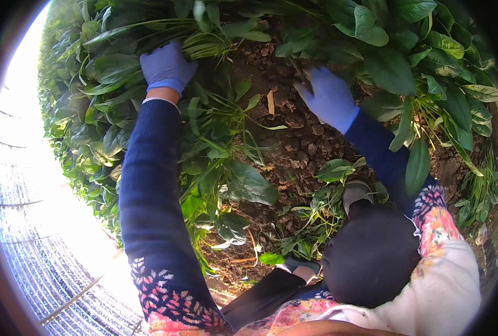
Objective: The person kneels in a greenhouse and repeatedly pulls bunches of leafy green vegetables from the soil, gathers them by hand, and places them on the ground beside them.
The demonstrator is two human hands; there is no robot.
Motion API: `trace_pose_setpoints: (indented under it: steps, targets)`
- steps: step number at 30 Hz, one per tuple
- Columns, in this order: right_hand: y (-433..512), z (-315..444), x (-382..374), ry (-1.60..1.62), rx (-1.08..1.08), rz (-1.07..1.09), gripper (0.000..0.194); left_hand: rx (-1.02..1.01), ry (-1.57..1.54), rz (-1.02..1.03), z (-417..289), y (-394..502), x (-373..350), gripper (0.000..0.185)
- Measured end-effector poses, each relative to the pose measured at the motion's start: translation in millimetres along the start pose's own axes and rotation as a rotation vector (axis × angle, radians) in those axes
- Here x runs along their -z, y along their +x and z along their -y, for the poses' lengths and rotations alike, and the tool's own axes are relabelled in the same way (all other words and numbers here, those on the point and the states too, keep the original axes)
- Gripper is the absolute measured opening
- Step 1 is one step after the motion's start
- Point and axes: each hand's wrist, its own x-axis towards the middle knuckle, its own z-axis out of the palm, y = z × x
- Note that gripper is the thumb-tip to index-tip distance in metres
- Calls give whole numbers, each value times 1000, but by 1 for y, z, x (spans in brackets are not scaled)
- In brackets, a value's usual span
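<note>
My left hand (pixel 169 67), in a blue-violet glove, is closed around a bunch of leafy green plants (pixel 209 44), probably spinach; their stems stick out to its right. My gloved right hand (pixel 326 98) is over the brown soil to the right, its fingers around a thin, dark tool (pixel 300 71) whose far end is blurred among the leaves. What kind of tool it is, I cannot tell. Between my hands a pale strip (pixel 270 102) lies on the soil.
Dense leafy plants (pixel 106 84) stand at the left, and more (pixel 417 54) at the upper right. Loose leaves (pixel 312 222) lie near my shoes (pixel 356 193). A small green bunch (pixel 482 189) lies at the far right. Bright ribbed sheeting (pixel 43 252) runs along the left edge.
</note>
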Motion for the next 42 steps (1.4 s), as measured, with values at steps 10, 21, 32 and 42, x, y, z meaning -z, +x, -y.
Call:
trace_pose_setpoints:
  steps: [10,21,32,42]
  targets:
    - [186,74,-54,2169,-202,190,70,6,-120,-77,0,-6,34,59]
    - [251,166,47,1974,581,264,10,205,-532,-603,32,-27,41,68]
    - [163,253,181,1156,593,6,23,342,-1506,-1099,106,-102,138,48]
    - [-4,278,247,1130,483,159,32,259,-2206,-678,137,-322,185,32]
